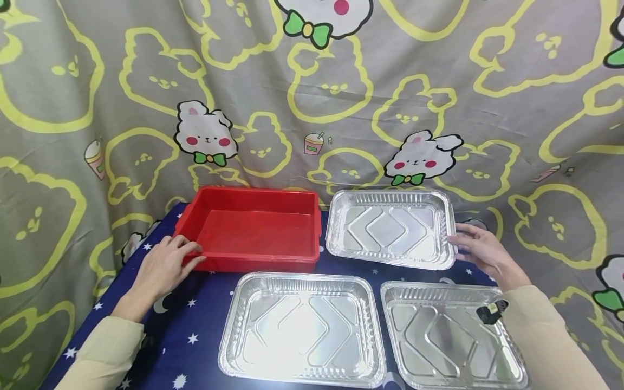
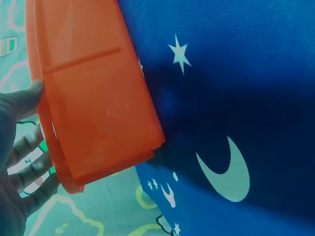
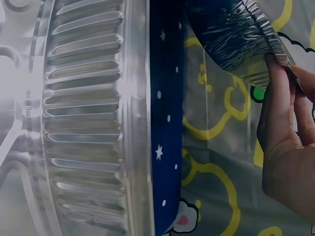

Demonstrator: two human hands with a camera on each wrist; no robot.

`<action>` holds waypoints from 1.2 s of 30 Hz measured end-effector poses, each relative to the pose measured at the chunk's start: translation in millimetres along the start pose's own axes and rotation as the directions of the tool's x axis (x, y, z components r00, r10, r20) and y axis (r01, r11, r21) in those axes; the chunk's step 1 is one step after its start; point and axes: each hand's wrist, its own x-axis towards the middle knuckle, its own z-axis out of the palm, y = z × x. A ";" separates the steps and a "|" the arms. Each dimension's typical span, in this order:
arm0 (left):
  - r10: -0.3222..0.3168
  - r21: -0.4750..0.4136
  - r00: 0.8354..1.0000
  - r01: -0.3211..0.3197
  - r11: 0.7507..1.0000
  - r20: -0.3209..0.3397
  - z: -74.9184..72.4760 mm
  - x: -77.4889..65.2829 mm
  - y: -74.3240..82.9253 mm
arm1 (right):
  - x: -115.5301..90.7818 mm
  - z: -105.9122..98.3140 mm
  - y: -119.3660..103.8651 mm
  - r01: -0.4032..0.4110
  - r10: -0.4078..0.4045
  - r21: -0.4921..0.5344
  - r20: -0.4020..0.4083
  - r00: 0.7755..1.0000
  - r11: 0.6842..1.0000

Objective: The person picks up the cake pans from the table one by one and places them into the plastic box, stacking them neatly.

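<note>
Red bin (image 1: 258, 264) gripped by left hand (image 1: 168, 262), far foil tray (image 1: 385, 230) by right hand (image 1: 481, 252); all 3 trays (image 1: 302, 333) shown in head view only.

The left hand (image 2: 11, 184) grips the rim of an orange-red tub (image 2: 98, 105), thumb on one side, fingers on the other. Beside it spreads a blue surface (image 2: 231, 88) with pale stars and moons; patterned fabric (image 2: 110, 206) shows below.

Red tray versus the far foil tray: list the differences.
The red tray is solid red; the far foil tray is shiny silver. The red tray looks deeper than the far foil tray. The red tray's floor looks plain; the far foil tray's shows diamond ridges. Both are rectangular.
</note>
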 end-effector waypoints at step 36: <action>0.020 0.003 0.999 -0.020 1.000 -0.039 0.6 -0.6 -1.1 | -16.4 16.7 -66.1 0.088 -0.087 0.005 -0.026 0.996 0.996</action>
